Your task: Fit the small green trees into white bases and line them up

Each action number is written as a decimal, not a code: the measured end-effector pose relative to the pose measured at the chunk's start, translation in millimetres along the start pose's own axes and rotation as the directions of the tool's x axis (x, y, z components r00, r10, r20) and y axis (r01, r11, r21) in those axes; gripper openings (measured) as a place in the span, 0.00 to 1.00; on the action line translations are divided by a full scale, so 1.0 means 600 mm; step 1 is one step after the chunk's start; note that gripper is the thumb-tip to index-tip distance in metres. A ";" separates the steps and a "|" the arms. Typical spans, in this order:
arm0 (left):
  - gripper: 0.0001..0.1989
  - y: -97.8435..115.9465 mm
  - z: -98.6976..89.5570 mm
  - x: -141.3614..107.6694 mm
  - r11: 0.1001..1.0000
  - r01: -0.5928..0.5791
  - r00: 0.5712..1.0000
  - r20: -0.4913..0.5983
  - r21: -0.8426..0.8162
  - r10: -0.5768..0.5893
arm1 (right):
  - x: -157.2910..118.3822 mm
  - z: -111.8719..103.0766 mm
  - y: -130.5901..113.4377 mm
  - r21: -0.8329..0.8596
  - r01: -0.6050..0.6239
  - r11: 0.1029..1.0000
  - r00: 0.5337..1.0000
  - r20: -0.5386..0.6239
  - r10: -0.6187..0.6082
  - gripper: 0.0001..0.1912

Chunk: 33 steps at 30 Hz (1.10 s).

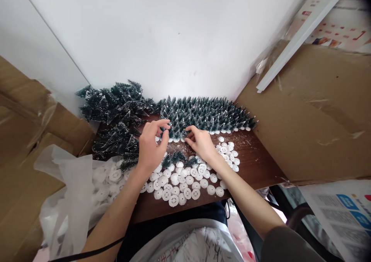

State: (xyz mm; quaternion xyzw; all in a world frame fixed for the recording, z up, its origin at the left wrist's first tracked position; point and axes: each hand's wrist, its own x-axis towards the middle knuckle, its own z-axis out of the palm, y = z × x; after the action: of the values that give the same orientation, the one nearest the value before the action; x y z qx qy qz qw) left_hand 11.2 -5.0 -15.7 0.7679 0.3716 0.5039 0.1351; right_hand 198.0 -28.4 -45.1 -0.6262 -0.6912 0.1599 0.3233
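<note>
My left hand is at the front left edge of the standing rows of small green trees, its thumb and fingers apart with a gap between them. To its right, my right hand touches or nearly touches a tree in the front row; its thumb and index finger are close around the tree's side, and its other fingers are curled. The trees in the rows stand upright on white round bases. A few loose trees lie between my forearms, on many white discs spread over the brown table.
A pile of loose green trees lies at the left by the white wall. A translucent plastic bag holds more white discs. Cardboard stands at the left and right, with a white strip leaning at the upper right.
</note>
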 end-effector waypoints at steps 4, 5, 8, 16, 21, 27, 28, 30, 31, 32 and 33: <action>0.11 0.001 0.000 0.000 1.000 -0.005 1.000 0.003 -0.001 0.005 | 0.000 0.006 0.004 0.046 -0.015 0.999 1.000 -0.013 0.016 0.15; 0.11 0.001 0.000 0.000 1.000 -0.005 1.000 0.003 0.001 0.005 | 0.000 0.007 0.005 0.058 -0.019 0.998 1.000 -0.016 0.020 0.15; 0.11 0.002 -0.001 0.000 1.000 0.000 1.000 0.005 0.006 0.000 | -0.001 0.008 0.005 0.094 -0.035 0.995 0.999 -0.024 0.037 0.14; 0.11 0.000 0.000 -0.001 1.000 0.000 1.000 0.007 0.004 0.000 | -0.005 0.012 0.003 0.124 -0.069 0.990 0.996 -0.050 0.076 0.11; 0.11 -0.002 0.001 -0.002 1.000 0.002 1.000 0.018 -0.006 -0.002 | -0.006 0.014 0.005 0.083 -0.060 0.995 0.996 -0.054 0.065 0.09; 0.11 0.002 0.002 -0.001 1.000 -0.012 0.999 0.048 -0.013 0.012 | -0.007 0.016 0.005 0.066 -0.047 0.997 0.997 -0.060 0.051 0.09; 0.11 0.002 0.003 -0.001 1.000 -0.015 0.999 0.051 -0.012 0.015 | -0.007 0.016 0.005 0.063 -0.047 0.997 0.997 -0.061 0.051 0.09; 0.10 0.002 0.003 -0.001 1.000 -0.027 0.998 0.049 -0.011 0.028 | -0.007 0.016 0.003 0.061 -0.050 0.997 0.996 -0.064 0.054 0.09; 0.10 0.002 0.004 -0.001 0.999 -0.034 0.998 0.048 -0.012 0.034 | -0.007 0.017 0.003 0.061 -0.051 0.997 0.996 -0.064 0.055 0.09; 0.10 0.002 0.004 -0.001 0.999 -0.040 0.998 0.048 -0.012 0.040 | -0.006 0.017 0.002 0.060 -0.051 0.997 0.996 -0.065 0.055 0.09; 0.10 0.001 0.004 -0.001 0.999 -0.044 0.998 0.050 -0.010 0.045 | -0.006 0.018 0.002 0.058 -0.049 0.997 0.996 -0.066 0.053 0.09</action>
State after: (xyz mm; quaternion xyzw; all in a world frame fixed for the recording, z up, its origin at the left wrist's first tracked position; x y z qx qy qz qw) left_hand 13.7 -5.6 -16.7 0.7877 0.3485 0.4892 0.1367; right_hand 191.7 -29.8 -54.7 -0.6392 -0.6590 0.1662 0.3599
